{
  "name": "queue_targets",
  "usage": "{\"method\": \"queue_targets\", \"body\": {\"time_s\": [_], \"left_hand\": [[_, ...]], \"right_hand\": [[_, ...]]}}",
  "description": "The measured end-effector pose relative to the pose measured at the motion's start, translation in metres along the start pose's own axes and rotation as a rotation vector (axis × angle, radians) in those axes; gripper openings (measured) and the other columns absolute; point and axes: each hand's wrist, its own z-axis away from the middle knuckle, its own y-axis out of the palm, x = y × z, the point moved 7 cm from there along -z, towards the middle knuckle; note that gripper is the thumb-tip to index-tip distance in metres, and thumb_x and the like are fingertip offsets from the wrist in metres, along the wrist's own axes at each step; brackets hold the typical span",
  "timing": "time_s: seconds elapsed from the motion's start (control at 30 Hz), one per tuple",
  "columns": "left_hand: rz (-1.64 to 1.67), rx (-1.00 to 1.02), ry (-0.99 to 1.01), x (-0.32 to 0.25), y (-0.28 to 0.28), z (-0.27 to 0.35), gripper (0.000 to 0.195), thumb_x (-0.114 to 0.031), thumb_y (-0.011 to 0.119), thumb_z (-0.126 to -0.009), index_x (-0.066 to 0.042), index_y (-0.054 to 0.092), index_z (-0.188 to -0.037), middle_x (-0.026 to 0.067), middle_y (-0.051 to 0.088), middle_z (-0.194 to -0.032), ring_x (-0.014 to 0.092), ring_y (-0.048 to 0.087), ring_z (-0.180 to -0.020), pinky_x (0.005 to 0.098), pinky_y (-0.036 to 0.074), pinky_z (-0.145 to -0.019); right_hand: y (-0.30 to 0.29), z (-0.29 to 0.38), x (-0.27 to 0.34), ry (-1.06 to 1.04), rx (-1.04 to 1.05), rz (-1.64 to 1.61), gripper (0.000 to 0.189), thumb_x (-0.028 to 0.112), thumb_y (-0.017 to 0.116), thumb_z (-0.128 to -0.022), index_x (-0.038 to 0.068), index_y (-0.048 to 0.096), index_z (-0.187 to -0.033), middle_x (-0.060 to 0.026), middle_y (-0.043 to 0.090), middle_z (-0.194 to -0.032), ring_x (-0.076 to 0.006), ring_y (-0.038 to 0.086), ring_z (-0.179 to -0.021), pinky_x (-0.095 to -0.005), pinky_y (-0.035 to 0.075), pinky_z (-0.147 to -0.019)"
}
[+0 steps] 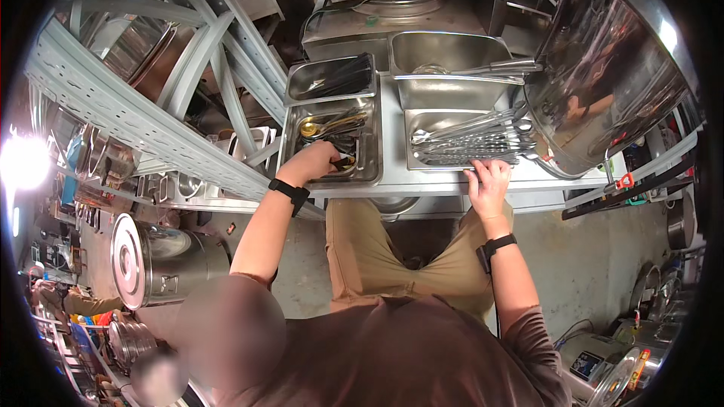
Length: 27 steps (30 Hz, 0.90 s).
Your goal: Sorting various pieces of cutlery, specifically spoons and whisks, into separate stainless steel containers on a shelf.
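Note:
My left hand (315, 163) reaches into the near end of a deep steel pan (371, 175) on the left. Its fingertips are at a dark utensil with a yellowish part (343, 163); whether they grip it is hidden. Farther back in that pan lie gold-coloured spoons (313, 126) and dark-handled cutlery. My right hand (490, 183) touches the near rim of another steel pan (416, 162) with its fingertips, thumb apart, and I see nothing held in it. Many long silver spoons and twisted-handled utensils (472, 144) lie across that pan, their ends sticking out over its right side.
Behind stand a small pan of dark straw-like sticks (342, 76) and a deep pan with a whisk (432, 69). A big shiny steel pot (611, 79) bounds the right. A perforated metal rack post (153, 118) slants along the left. A lidded steel drum (164, 260) is on the floor.

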Motion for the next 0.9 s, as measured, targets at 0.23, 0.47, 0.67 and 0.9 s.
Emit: {"method": "queue_targets", "body": {"time_s": [0.23,0.47,0.67,0.9], "left_hand": [[0.362,0.138,-0.131,0.026,0.013,0.004,0.036,0.007,0.068,-0.087,-0.002,0.080,-0.120,0.0167,0.082,-0.105,0.027,0.078,-0.102,0.0381,0.058,-0.092],[0.172,-0.055,-0.159,0.030,-0.012,0.001,0.029,0.002,0.064,-0.091,-0.002,0.079,-0.115,0.0186,0.079,-0.114,0.033,0.077,-0.100,0.0406,0.059,-0.090],[-0.094,-0.426,-0.173,0.041,-0.041,-0.014,0.020,-0.014,0.075,-0.092,-0.009,0.078,-0.111,0.0150,0.074,-0.112,0.039,0.072,-0.107,0.0508,0.057,-0.095],[-0.203,-0.359,-0.123,0.041,-0.026,-0.044,0.021,-0.012,0.077,-0.092,-0.007,0.075,-0.112,0.0167,0.073,-0.118,0.041,0.071,-0.110,0.0524,0.057,-0.095]], "right_hand": [[0.002,0.000,0.001,0.014,0.005,-0.003,0.027,0.023,0.084,-0.086,0.011,0.081,-0.110,-0.0046,0.070,-0.104,-0.0328,0.056,-0.105,-0.0485,0.046,-0.095],[0.001,0.001,-0.004,0.020,-0.015,-0.003,0.028,0.023,0.084,-0.085,0.011,0.081,-0.110,-0.0046,0.069,-0.104,-0.0329,0.056,-0.105,-0.0484,0.046,-0.096],[0.000,0.000,-0.001,0.016,-0.013,-0.013,0.028,0.023,0.085,-0.085,0.011,0.081,-0.110,-0.0047,0.068,-0.104,-0.0327,0.056,-0.105,-0.0476,0.047,-0.096],[-0.005,0.000,0.002,0.013,-0.025,0.004,0.028,0.024,0.085,-0.084,0.011,0.080,-0.107,-0.0043,0.068,-0.102,-0.0325,0.057,-0.103,-0.0470,0.048,-0.093]]}}
